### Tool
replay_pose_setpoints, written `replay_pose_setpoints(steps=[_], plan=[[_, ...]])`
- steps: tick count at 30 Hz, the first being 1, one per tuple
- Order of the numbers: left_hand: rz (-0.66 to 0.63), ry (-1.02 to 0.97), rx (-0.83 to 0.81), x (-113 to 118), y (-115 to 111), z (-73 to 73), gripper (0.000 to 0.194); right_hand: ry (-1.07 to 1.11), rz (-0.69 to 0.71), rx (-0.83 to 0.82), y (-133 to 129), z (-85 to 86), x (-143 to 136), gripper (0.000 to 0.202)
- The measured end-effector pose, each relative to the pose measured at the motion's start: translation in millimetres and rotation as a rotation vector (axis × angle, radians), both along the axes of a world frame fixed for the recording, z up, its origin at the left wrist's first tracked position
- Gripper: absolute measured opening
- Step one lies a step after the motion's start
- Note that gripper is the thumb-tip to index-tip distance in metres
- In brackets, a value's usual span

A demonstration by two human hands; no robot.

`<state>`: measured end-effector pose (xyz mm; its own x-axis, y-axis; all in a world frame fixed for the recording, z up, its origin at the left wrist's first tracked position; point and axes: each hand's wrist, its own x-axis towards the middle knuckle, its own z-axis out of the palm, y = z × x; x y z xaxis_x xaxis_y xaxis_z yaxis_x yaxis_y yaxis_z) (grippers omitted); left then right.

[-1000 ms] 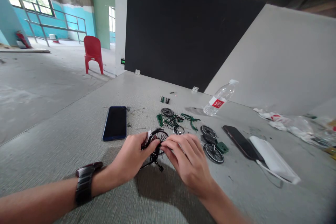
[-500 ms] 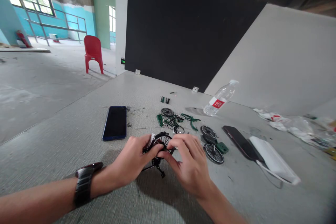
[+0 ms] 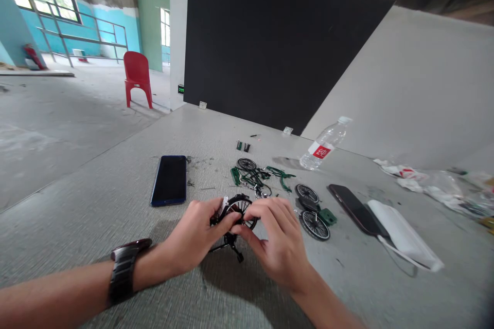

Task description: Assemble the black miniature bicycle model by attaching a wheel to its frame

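Note:
A small black model bicycle (image 3: 230,239) is held between both hands low in the middle, its spoked wheel upright between them. My left hand (image 3: 200,231), below a black wristwatch (image 3: 124,270), grips the frame and wheel with thumb and fingers. The fingers of my right hand (image 3: 276,239) are pinched at the wheel's hub; the fingertips hide the exact spot. Just beyond lie a green bicycle frame (image 3: 250,177), a loose wheel (image 3: 246,164) and green curved parts (image 3: 284,179). Right of my right hand rest two wheels (image 3: 315,224) with black and green pieces.
A blue-edged phone (image 3: 169,180) lies on the left. To the right are a tilted clear bottle (image 3: 321,150), a dark phone (image 3: 357,209) and a white case with a cable (image 3: 405,235). Crumpled plastic (image 3: 436,185) lies far right. A black panel (image 3: 278,41) stands behind.
My right hand has shifted very slightly left at the wheel's hub. My left hand and the black model bicycle look almost unmoved.

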<state>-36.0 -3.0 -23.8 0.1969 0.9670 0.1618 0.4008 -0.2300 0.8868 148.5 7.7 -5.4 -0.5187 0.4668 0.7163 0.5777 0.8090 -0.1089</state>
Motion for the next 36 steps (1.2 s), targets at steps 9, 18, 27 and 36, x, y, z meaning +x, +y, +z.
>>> replay_pose_setpoints(steps=[9,18,27,36], plan=[[0.0,0.016,0.011,0.3,-0.4,1.9,0.038,-0.02,0.017,0.026,0.9,2.0,3.4,0.011],[-0.015,-0.008,0.009,0.6,-1.9,-0.2,0.039,-0.024,0.05,0.031,1.2,3.9,3.7,0.008],[-0.013,0.026,0.011,0.6,-3.3,0.8,0.039,-0.039,0.075,0.105,2.5,4.0,6.3,0.013],[-0.008,0.0,0.016,-0.2,-1.6,-1.4,0.037,-0.064,0.053,0.18,3.2,1.4,5.5,0.017]])
